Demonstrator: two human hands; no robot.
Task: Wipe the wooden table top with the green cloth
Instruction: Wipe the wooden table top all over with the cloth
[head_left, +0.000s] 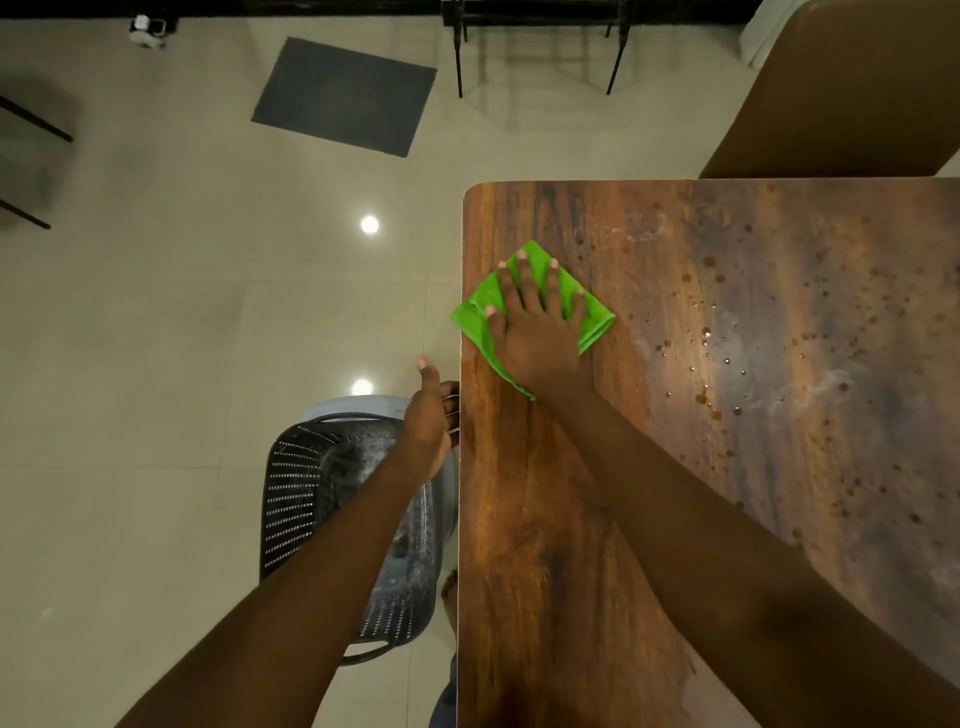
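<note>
two hands: right hand (537, 332) flat, fingers spread, pressing the green cloth (480, 307) onto the wooden bench (571, 519) near its left edge; left hand (428, 421) relaxed, grasping nothing, fingertips at that edge.

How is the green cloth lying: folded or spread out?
Folded. The green cloth shows doubled layers at one corner, a small pad under the right hand on the wooden table.

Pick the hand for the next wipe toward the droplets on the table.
Right. The right hand lies flat on the green cloth near the table top's left edge, droplets to its right. The left hand sits at the side edge without cloth.
</note>
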